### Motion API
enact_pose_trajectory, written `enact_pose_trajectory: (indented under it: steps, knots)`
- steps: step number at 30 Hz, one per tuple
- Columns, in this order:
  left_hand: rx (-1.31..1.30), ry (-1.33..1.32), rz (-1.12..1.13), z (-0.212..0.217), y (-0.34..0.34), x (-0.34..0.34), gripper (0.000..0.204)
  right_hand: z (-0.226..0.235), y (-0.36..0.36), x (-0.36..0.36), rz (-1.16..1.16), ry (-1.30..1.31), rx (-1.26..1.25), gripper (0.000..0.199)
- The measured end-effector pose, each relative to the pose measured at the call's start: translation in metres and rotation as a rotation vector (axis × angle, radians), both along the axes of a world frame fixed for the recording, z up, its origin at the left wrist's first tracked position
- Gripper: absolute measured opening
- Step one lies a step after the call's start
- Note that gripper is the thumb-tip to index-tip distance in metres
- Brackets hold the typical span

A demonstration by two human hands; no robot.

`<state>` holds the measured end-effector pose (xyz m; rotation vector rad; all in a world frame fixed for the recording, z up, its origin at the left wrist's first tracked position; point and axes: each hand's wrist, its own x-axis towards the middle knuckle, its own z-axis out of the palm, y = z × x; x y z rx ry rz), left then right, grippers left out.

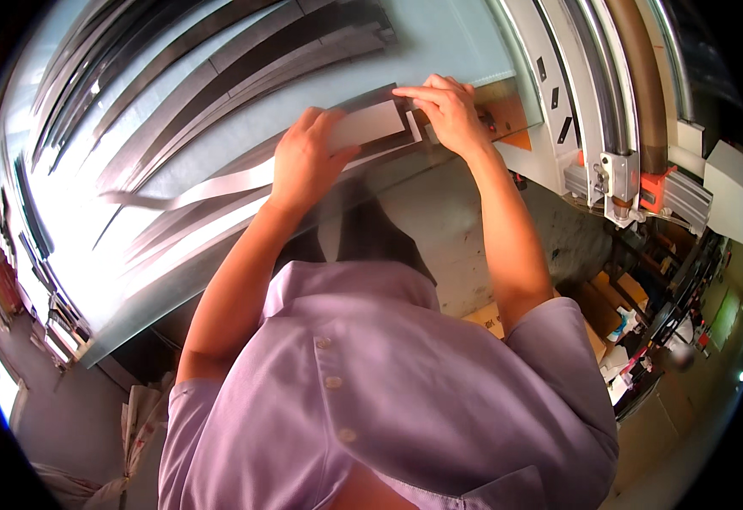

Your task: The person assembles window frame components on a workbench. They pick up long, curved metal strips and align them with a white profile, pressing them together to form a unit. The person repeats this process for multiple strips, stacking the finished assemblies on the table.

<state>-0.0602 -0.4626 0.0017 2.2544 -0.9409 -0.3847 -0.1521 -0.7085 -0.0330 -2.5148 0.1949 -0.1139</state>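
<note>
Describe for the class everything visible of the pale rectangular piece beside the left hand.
The pale rectangular piece looks flat, smooth and plain, perhaps paper or card. It lies slantwise, its squared right end higher in the picture. Dark material borders its upper edge and right end. The left hand covers its left part, so that end is hidden. The right hand is near its upper right corner; whether it touches the piece is unclear.
</note>
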Motion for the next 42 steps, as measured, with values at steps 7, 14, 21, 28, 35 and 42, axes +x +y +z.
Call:
enact_pose_trajectory:
  steps: [7, 14, 21, 28, 35, 42]
  knots:
    - [-0.016, -0.015, -0.015, -0.017, -0.014, -0.008, 0.046, -0.017, 0.001, -0.003, -0.044, -0.012, 0.049, 0.026]
    - [-0.013, -0.025, -0.020, -0.020, -0.013, -0.009, 0.046, -0.015, 0.000, -0.002, -0.043, -0.007, 0.037, 0.033]
    - [0.006, -0.046, -0.032, -0.022, -0.011, -0.010, 0.049, -0.017, 0.001, -0.003, -0.051, -0.001, 0.033, 0.035]
    - [-0.006, -0.067, -0.027, -0.025, -0.011, -0.012, 0.049, -0.016, 0.001, -0.002, -0.051, -0.001, 0.045, 0.037]
    - [-0.008, -0.080, -0.027, -0.025, -0.010, -0.013, 0.049, -0.019, 0.002, -0.003, -0.055, -0.015, 0.036, 0.037]
    - [0.388, 0.131, 0.229, -0.002, 0.068, 0.016, 0.045, -0.019, 0.004, -0.003, -0.058, -0.027, 0.028, 0.037]
